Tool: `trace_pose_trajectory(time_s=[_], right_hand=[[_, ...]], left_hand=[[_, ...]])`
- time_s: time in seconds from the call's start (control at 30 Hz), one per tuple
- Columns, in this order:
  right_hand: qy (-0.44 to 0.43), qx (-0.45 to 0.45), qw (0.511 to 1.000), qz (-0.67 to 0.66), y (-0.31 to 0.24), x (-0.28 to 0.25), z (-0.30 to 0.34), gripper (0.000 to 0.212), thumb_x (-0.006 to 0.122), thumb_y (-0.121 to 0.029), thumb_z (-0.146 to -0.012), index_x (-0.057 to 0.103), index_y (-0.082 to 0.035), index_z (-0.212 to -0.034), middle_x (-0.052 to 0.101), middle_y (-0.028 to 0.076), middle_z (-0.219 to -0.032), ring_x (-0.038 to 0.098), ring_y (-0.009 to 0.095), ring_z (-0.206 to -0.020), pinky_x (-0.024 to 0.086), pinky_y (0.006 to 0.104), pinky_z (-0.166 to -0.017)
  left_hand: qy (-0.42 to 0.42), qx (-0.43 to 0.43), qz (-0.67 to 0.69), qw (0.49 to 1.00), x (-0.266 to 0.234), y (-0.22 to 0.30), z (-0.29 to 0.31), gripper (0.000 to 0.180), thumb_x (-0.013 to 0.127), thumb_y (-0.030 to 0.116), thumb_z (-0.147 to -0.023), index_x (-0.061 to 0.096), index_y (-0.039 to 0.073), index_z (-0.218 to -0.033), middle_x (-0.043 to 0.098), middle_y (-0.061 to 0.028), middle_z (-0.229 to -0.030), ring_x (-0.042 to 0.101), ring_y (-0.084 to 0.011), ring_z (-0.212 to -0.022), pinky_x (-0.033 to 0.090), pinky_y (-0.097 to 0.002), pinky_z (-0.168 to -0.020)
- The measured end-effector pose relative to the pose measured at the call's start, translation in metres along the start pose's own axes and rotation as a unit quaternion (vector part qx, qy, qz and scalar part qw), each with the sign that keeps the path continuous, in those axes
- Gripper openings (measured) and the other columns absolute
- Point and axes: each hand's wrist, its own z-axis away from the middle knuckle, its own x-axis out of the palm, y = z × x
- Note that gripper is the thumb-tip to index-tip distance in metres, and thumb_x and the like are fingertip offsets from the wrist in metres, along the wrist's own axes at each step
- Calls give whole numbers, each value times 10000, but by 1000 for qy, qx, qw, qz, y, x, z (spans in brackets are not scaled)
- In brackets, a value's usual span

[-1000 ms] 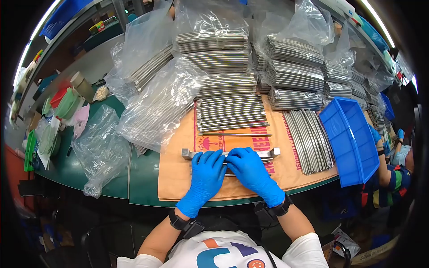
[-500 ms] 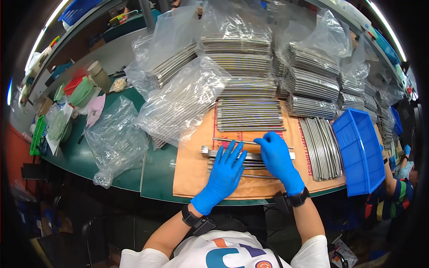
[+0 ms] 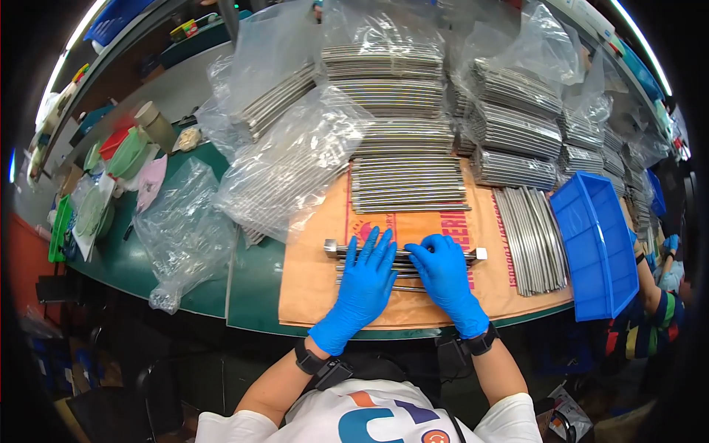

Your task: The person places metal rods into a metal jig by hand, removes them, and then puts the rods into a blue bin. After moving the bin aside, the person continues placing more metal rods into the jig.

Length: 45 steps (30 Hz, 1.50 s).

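Note:
My left hand (image 3: 362, 284), in a blue glove, lies palm down with fingers spread across a square metal bar with pale end blocks (image 3: 481, 254) and several thin metal rods (image 3: 408, 288) beside it. Close by on the right, my gloved right hand (image 3: 447, 277) bends over the same bar, fingers together and thumb toward the left hand. What its fingertips pinch is hidden. Under the rods is an orange-brown printed sheet (image 3: 310, 295). Just beyond the hands lies a neat row of shiny rods (image 3: 410, 184).
Stacked rod bundles (image 3: 517, 129) in clear plastic stand at the back. More rods (image 3: 530, 240) lie at right beside a blue bin (image 3: 597, 247). Crumpled plastic bags (image 3: 188, 229) and green baskets (image 3: 129, 153) occupy the left. A co-worker's arm (image 3: 650, 284) shows at far right.
My right hand has come nearer and left, down onto the bar. The single rod it held beyond the bar no longer shows apart. The left hand stays flat over the bar.

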Motion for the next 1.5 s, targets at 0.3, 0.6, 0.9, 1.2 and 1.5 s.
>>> trace_pose_trajectory(time_s=[0.3,0.6,0.9,1.2,1.5], right_hand=[[-34,-44,998,-9,-8,-9,-6,176,666,-184,-826,652,-110,-985,579,58,-931,552,256,-847,439,381,-722],[7,-31,999,44,40,18,-57,103,643,-147,-814,660,-88,-897,608,93,-913,584,288,-860,470,407,-742],[-143,-19,980,135,48,14,-62,116,652,-152,-802,638,-89,-898,612,95,-863,598,281,-821,471,407,-722],[-15,-21,999,30,5,-11,-22,157,659,-170,-837,669,-137,-990,588,62,-848,568,245,-797,430,376,-714],[-26,-59,998,12,-10,-7,-14,180,663,-190,-837,674,-161,-1015,576,30,-862,552,220,-813,400,370,-694]], left_hand=[[38,7,-28,999,-8,2,2,424,626,150,-861,555,6,-1254,466,-129,-1401,386,-301,-1338,180,-528,-1131],[42,24,16,999,1,0,5,316,632,140,-851,615,27,-1145,558,-116,-1278,486,-283,-1227,269,-493,-1091],[47,26,45,998,-2,-2,7,330,618,135,-864,602,13,-1170,543,-135,-1294,455,-305,-1267,253,-512,-1113],[31,33,20,999,-8,2,4,462,587,158,-889,502,-19,-1308,365,-153,-1475,290,-319,-1400,203,-534,-1135],[12,3,3,1000,-8,3,4,502,598,164,-892,475,-9,-1347,365,-151,-1480,265,-336,-1412,143,-545,-1145]])
